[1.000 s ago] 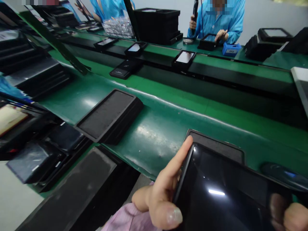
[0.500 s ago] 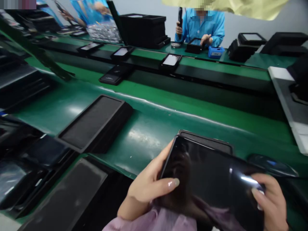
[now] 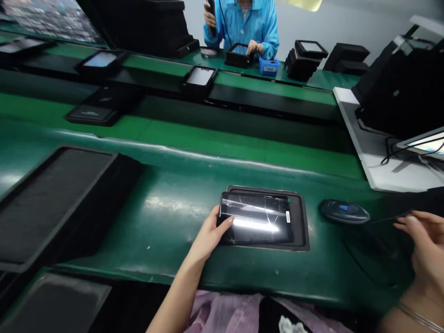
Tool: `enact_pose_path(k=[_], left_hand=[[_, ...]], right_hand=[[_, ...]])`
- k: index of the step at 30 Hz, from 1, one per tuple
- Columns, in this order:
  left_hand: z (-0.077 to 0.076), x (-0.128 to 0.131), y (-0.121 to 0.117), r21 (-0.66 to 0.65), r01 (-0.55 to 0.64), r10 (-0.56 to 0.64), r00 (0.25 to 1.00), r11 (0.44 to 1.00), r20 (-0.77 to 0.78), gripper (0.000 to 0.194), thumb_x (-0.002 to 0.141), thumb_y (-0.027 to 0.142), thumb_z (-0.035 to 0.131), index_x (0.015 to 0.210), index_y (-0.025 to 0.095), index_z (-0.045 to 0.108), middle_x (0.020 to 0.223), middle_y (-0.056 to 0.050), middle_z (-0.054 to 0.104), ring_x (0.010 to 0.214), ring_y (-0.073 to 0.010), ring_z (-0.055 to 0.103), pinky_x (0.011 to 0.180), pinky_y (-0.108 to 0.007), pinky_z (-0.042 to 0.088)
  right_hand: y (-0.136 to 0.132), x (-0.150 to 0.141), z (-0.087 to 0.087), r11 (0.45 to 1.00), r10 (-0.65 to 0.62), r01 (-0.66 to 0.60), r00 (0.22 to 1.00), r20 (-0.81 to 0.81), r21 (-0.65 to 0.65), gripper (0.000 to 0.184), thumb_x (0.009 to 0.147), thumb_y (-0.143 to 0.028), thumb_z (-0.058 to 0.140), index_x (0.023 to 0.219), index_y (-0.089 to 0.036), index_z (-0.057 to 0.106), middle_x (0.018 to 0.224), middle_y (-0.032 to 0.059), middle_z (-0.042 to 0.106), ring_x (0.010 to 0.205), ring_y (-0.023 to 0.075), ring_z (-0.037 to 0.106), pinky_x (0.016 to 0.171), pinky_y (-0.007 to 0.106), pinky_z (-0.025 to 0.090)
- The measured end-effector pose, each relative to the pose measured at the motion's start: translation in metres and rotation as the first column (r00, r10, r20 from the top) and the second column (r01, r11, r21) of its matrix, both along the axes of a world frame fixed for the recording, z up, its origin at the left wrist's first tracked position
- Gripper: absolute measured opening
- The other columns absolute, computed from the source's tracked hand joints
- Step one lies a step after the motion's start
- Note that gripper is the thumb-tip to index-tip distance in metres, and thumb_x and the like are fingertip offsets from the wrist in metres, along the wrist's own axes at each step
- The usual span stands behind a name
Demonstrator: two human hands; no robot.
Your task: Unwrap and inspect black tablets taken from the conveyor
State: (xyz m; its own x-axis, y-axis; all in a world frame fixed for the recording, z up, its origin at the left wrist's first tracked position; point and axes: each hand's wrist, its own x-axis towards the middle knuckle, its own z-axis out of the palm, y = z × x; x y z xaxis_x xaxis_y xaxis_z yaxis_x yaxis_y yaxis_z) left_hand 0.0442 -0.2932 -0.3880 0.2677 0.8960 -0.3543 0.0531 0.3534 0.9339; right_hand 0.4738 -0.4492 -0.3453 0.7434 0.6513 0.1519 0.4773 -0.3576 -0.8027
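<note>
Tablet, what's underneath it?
A dark tray: its right end and far rim show past the tablet. The tray floor below the tablet is covered, as are any fingers of the left hand there.

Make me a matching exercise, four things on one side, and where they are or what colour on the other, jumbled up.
1. tablet
2. mouse
3. small bin
4. shelf

A. white
B. in the left hand's grip
C. blue, beside a person
D. between tablet and right hand

Pairs: 1-B, 2-D, 3-C, 4-A
</note>
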Motion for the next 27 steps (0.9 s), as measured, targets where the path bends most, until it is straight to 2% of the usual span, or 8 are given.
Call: enact_pose_path(k=[2, 5, 8, 11, 15, 18, 21, 27], left_hand=[[-0.003, 0.0, 0.0, 0.008, -0.005, 0.006, 0.999, 1.0, -0.044, 0.045, 0.077, 0.043, 0.065, 0.111, 0.017, 0.055, 0.111, -0.007, 0.066, 0.109, -0.0262, 0.058, 0.098, -0.037, 0.042], [-0.006, 0.001, 0.001, 0.024, 0.003, -0.001, 0.996, 1.0, -0.089, 0.043, 0.077, 0.044, 0.065, 0.109, 0.018, 0.055, 0.109, -0.007, 0.067, 0.108, -0.0264, 0.059, 0.097, -0.036, 0.042], [-0.007, 0.001, 0.003, 0.038, 0.008, -0.003, 0.992, 0.999, -0.123, 0.043, 0.075, 0.045, 0.064, 0.107, 0.017, 0.056, 0.107, -0.007, 0.068, 0.106, -0.0265, 0.06, 0.095, -0.036, 0.043], [-0.007, 0.0, 0.005, 0.054, 0.005, 0.004, 0.989, 0.999, -0.15, 0.043, 0.074, 0.045, 0.065, 0.106, 0.017, 0.057, 0.108, -0.009, 0.068, 0.106, -0.0265, 0.06, 0.094, -0.035, 0.043], [-0.005, 0.0, 0.006, 0.062, 0.02, -0.009, 0.986, 0.998, -0.169, 0.046, 0.074, 0.046, 0.064, 0.108, 0.016, 0.056, 0.11, -0.01, 0.068, 0.107, -0.0267, 0.06, 0.095, -0.035, 0.043], [-0.004, -0.001, 0.007, 0.058, 0.034, -0.023, 0.982, 0.998, -0.185, 0.047, 0.075, 0.047, 0.064, 0.109, 0.015, 0.057, 0.111, -0.011, 0.067, 0.106, -0.0269, 0.06, 0.096, -0.036, 0.042], [-0.004, -0.001, 0.008, 0.053, 0.043, -0.032, 0.98, 0.998, -0.196, 0.048, 0.075, 0.05, 0.064, 0.107, 0.015, 0.058, 0.108, -0.011, 0.068, 0.105, -0.028, 0.061, 0.095, -0.037, 0.043], [-0.008, -0.002, 0.01, 0.039, 0.044, -0.034, 0.975, 0.998, -0.218, 0.056, 0.071, 0.055, 0.065, 0.109, 0.015, 0.056, 0.109, -0.011, 0.069, 0.105, -0.0296, 0.061, 0.095, -0.038, 0.043]], right_hand=[[0.006, 0.01, -0.008, 0.969, 0.187, -0.201, 0.976, -0.111, -0.142, 0.045, 0.076, -0.048, 0.07, 0.115, -0.031, 0.055, 0.113, 0.0087, 0.063, 0.105, 0.0278, 0.063, 0.088, 0.033, 0.052], [0.028, 0.006, -0.015, 0.781, 0.454, -0.464, 0.882, -0.13, -0.418, 0.076, 0.071, -0.054, 0.072, 0.134, -0.023, 0.043, 0.126, 0.0133, 0.059, 0.114, 0.0335, 0.059, 0.096, 0.044, 0.05], [0.05, -0.013, -0.007, 0.602, 0.644, -0.611, 0.753, -0.14, -0.515, 0.08, 0.08, -0.049, 0.064, 0.146, -0.02, 0.029, 0.137, 0.0143, 0.052, 0.123, 0.0323, 0.052, 0.106, 0.049, 0.041], [0.063, -0.033, 0.013, 0.458, 0.783, -0.731, 0.601, -0.16, -0.506, 0.073, 0.085, -0.04, 0.059, 0.148, -0.025, 0.026, 0.145, 0.0091, 0.043, 0.132, 0.0286, 0.043, 0.111, 0.047, 0.035], [0.07, -0.048, 0.041, 0.378, 0.837, -0.819, 0.501, -0.218, -0.432, 0.066, 0.088, -0.038, 0.058, 0.147, -0.025, 0.03, 0.143, 0.0078, 0.046, 0.13, 0.0253, 0.046, 0.11, 0.043, 0.037], [0.078, -0.056, 0.051, 0.243, 0.889, -0.915, 0.343, -0.302, -0.323, 0.064, 0.089, -0.034, 0.06, 0.146, -0.027, 0.032, 0.137, 0.0056, 0.053, 0.123, 0.0214, 0.053, 0.104, 0.035, 0.043], [0.087, -0.064, 0.053, 0.128, 0.917, -0.963, 0.206, -0.342, -0.237, 0.064, 0.088, -0.03, 0.061, 0.145, -0.028, 0.034, 0.14, 0.0031, 0.051, 0.127, 0.0205, 0.049, 0.106, 0.033, 0.041], [0.094, -0.069, 0.057, 0.064, 0.935, -0.987, 0.111, -0.338, -0.148, 0.062, 0.089, -0.028, 0.059, 0.146, -0.026, 0.034, 0.143, 0.0036, 0.047, 0.129, 0.0221, 0.046, 0.108, 0.035, 0.037]])
